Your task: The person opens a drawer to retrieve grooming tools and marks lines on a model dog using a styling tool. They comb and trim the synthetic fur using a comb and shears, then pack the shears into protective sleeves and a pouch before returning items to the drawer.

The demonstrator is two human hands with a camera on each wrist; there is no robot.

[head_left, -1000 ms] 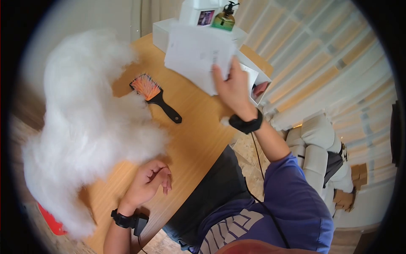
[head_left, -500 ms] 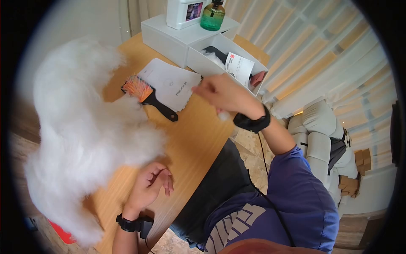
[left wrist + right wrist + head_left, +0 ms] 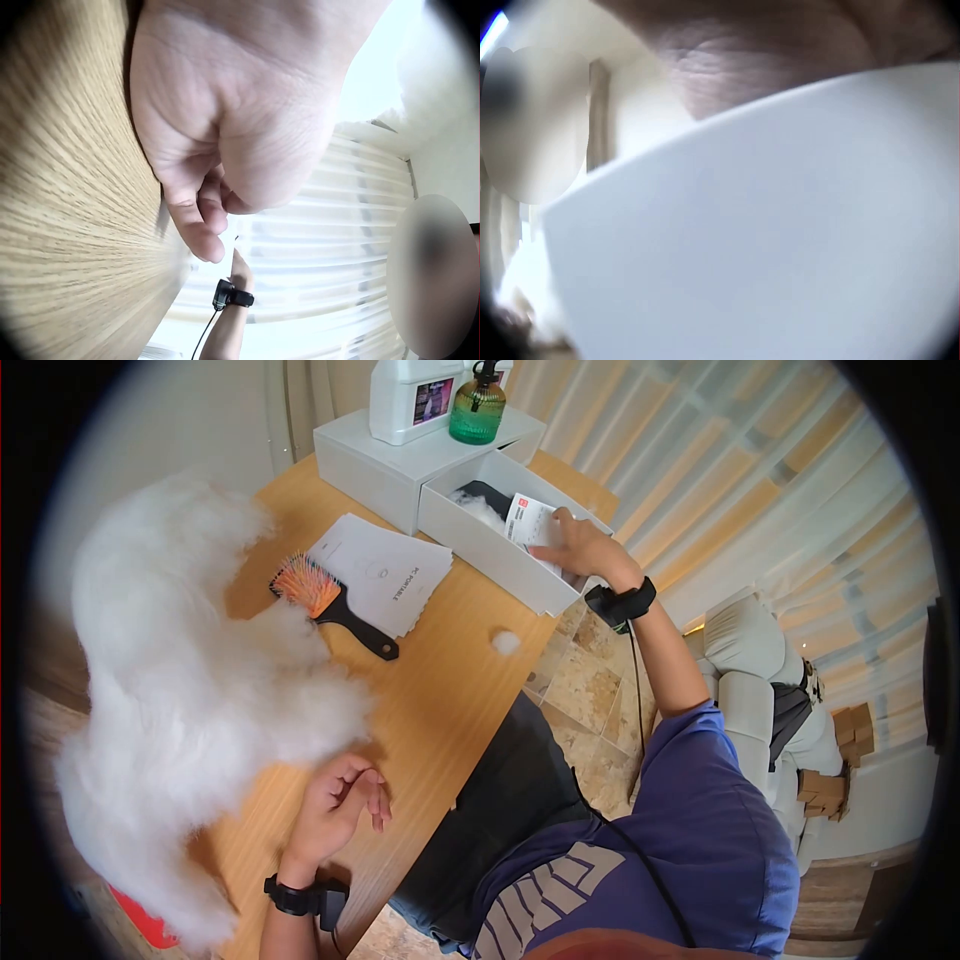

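Your right grip [image 3: 582,548]: wide, over drawer [image 3: 480,550] | printed card [image 3: 524,520]: just beside that grip, contact unclear | your left grip [image 3: 336,805]: loosely curled, holding nothing, tabletop [image 3: 430,690] beneath it

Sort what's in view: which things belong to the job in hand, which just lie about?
Likely in the job:
right hand, at the open drawer
printed card inside
paper stack

Apparently just lying about:
hairbrush
white fluffy heap
small white tuft
green bottle
white jug

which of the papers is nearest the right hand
The red-marked paper in the open drawer; the stacked PC PORTABLE sheets lie outside it, on the table.
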